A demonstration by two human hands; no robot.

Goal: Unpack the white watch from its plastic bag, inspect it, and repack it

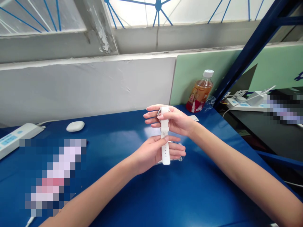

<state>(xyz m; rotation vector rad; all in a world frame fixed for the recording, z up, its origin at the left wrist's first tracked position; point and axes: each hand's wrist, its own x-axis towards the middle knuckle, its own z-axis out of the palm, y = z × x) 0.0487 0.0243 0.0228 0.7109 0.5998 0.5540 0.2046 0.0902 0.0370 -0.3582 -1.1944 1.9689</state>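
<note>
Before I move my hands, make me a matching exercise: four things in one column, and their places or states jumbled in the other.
Column one:
1. Watch strap
2. Earbud case
3. Drink bottle
4. Table

Column two:
A. White-capped, in front of the green panel
B. Blue and glossy, below the arms
C. White, held by the left hand and the right hand
D. White and rounded, lying left of the hands

Right pairs: 1-C, 2-D, 3-A, 4-B.
</note>
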